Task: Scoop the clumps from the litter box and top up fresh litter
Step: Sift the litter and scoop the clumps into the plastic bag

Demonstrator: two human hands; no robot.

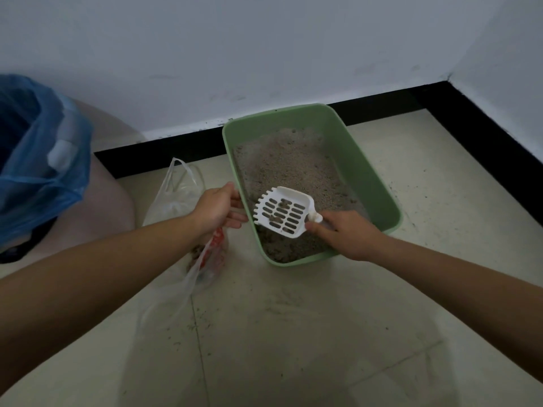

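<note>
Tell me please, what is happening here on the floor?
A person is cleaning a green plastic litter box on the tiled floor. The right hand holds a white slotted plastic scoop above the grey litter, a few dark clumps in it. The left hand is at the box's left rim, above a clear plastic bag; which one it grips is unclear.

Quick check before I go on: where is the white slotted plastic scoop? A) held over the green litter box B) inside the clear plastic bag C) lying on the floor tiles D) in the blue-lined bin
A: the right hand holds the white slotted plastic scoop above the litter in the green plastic litter box.
</note>
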